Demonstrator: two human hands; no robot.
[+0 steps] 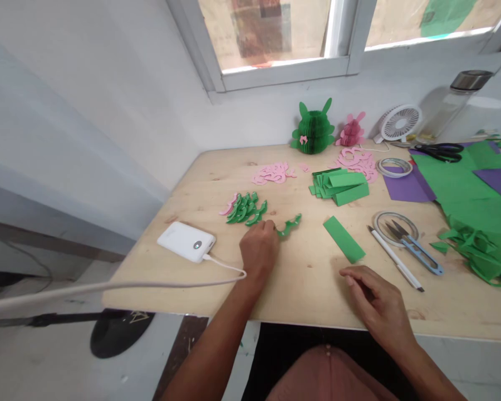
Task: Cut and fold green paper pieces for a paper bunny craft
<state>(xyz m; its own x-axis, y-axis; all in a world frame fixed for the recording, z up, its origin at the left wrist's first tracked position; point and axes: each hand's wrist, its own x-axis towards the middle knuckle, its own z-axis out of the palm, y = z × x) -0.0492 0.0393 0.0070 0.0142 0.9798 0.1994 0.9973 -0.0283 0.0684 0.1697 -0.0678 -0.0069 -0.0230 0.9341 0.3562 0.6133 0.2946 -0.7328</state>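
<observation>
We are judging the work to be partway along. On the done side, we are counting the small pile of wavy green pieces (242, 208) on the table (304, 292), with a pink curved piece (229, 205) lying against its left edge. On the remaining side, we are counting the stack of green rectangles (338, 185) farther back and the lone green rectangle (344, 239), whose straight edges are showing no cuts. Green scraps (486, 250) are lying to the far right, suggesting to us some finished cutting. The blue snips (421, 253) are resting partly over a tape roll (394, 214), with a pen (396, 259) lying just beside them.

Position: the left hand (259, 249) is resting just in front of the pile, and a separate wavy strip (290, 224) is extending rightward from beside its knuckles. Its fingers are bending under, hiding the tips, so we are not managing to tell whether they are gripping the strip. The right hand (386, 295) is lying loosely curled, showing nothing in its grasp; the lone green rectangle is lying just beyond its fingertips, apart from them.
</observation>
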